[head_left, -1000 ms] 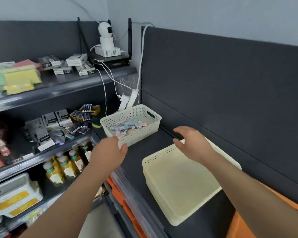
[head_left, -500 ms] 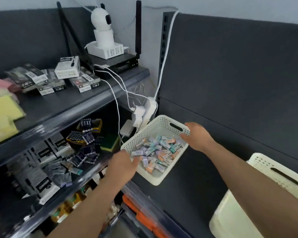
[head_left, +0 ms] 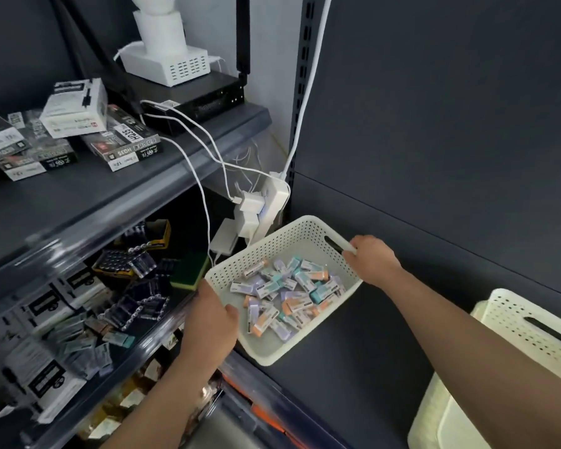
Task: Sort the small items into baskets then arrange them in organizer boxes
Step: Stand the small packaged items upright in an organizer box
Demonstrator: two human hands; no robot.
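A white perforated basket sits tilted on the dark shelf and holds several small pastel packs in orange, teal and purple. My left hand grips its near left rim, thumb over the edge. My right hand holds the far right rim beside the handle slot, fingers curled over it. Stacked cream baskets stand at the lower right.
A white power strip with plugs and cables hangs just behind the basket. The left shelves carry boxed goods, battery packs and a green-yellow sponge. A camera on a white base stands on the top shelf.
Both hands went from hovering near the baskets to gripping the small-item basket's rims. The view moved closer and leftward, so the cream baskets slid to the right edge.
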